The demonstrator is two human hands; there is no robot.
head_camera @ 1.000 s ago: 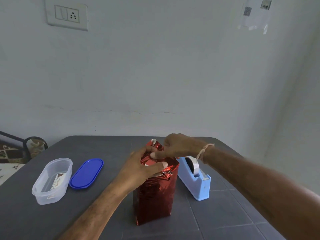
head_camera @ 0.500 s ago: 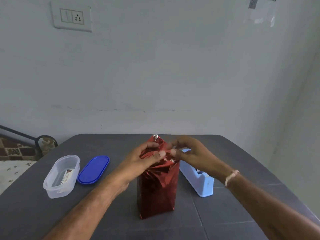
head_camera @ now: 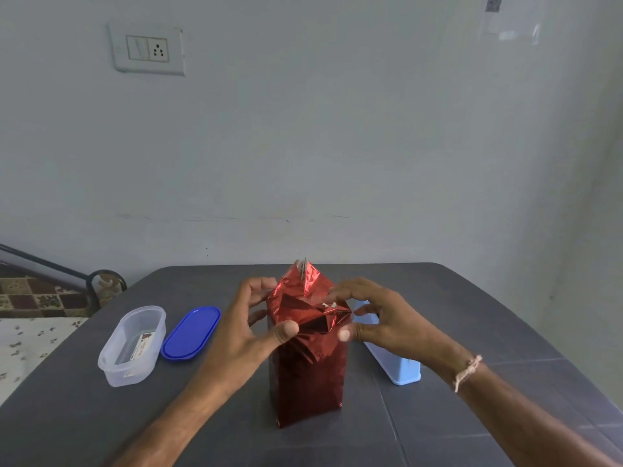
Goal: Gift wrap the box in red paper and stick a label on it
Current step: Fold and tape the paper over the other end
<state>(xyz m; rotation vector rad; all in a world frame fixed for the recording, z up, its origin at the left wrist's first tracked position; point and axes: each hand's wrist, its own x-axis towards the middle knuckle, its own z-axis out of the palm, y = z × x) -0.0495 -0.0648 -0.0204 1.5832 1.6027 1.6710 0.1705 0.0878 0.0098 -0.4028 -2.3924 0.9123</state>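
Dark grey table [head_camera: 101, 416] against a pale wall, switch plate [head_camera: 148, 50] upper left, a taped sheet [head_camera: 505, 18] upper right. We've got the box [head_camera: 306, 375] standing upright mid-table, sides fully covered in red paper [head_camera: 303, 318]. The top isn't flat: folds are bunched, and one pointed flap sticks up at the far side.

Our left hand [head_camera: 249, 328] grips the paper at the top left. The thumb presses on the front fold and the fingers curl around the far left edge. Our right hand [head_camera: 381, 321] mirrors it on the right, with the thumb tip against the front right corner and the fingers arched over the top folds. So both hands are grasping the paper, neither one free. Thread band [head_camera: 467, 370] on the right wrist.

Light blue tape dispenser [head_camera: 401, 369] sits just right of the box, mostly hidden behind the right hand. We can't see the roll.

Well to the left is a clear plastic container [head_camera: 133, 345], open, with a label [head_camera: 143, 345] lying flat inside. We can't read the print. Its blue lid [head_camera: 191, 332] lies flat just beside it, between the container and the box.

Far left, off the table, is a patterned cloth [head_camera: 33, 298] behind a dark metal rail.
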